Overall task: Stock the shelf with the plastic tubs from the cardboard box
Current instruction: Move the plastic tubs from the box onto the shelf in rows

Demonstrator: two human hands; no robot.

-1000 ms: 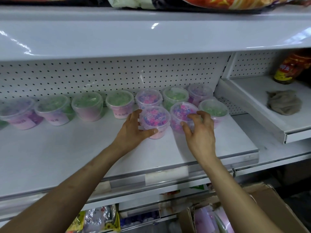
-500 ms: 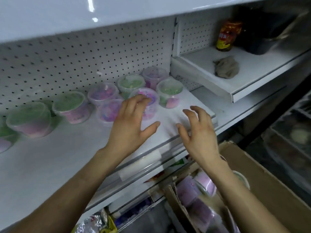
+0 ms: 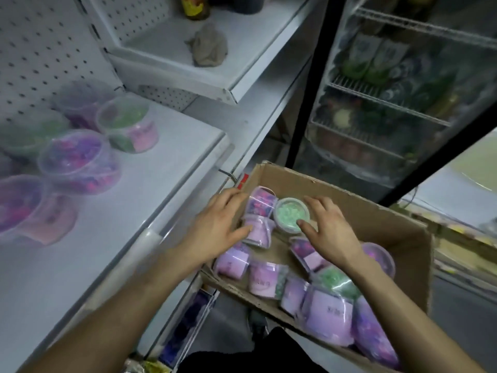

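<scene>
One green tub (image 3: 291, 215) against right-hand fingers (image 3: 317, 204)

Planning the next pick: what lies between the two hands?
In the head view, two tubs: a purple tub on its side by the left hand, a green tub by the right hand.

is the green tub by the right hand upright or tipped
Upright: the round clear plastic tub of green beads shows its lid facing up, beside the right hand.
</scene>
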